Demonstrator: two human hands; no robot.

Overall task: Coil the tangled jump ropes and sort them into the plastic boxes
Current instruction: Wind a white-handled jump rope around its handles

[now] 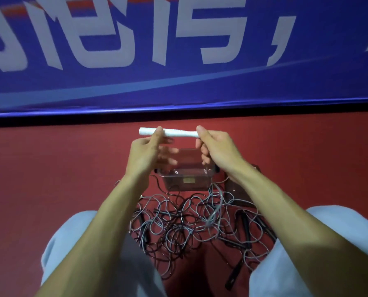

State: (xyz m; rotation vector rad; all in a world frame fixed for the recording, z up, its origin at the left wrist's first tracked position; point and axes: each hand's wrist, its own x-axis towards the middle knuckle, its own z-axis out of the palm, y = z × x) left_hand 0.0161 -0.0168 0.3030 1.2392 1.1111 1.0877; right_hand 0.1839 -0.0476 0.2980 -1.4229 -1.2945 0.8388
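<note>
A clear plastic box (187, 176) stands on the red floor (50, 172) just beyond the tangled jump ropes (189, 224); through its walls show only the floor and a small label (188, 180). A second box (232, 189) sits to its right, mostly covered by the person's right forearm, so its contents cannot be told. Both arms are raised over the first box, holding a white handle (176, 133) level between them: the left hand (148, 148) pinches it near its left end with thumb on top, lower fingers loose and blurred, while the right hand (215, 146) grips its right end with curled fingers. A pale cord (218, 200) hangs from below the right hand into the heap, smeared by motion. Black handles (245, 226) lie among the loops, and which rope each belongs to cannot be traced. Light-trousered knees (71, 243) flank the heap; a blue banner (200, 82) with white characters, cut off at the frame's edges, fills the background.
</note>
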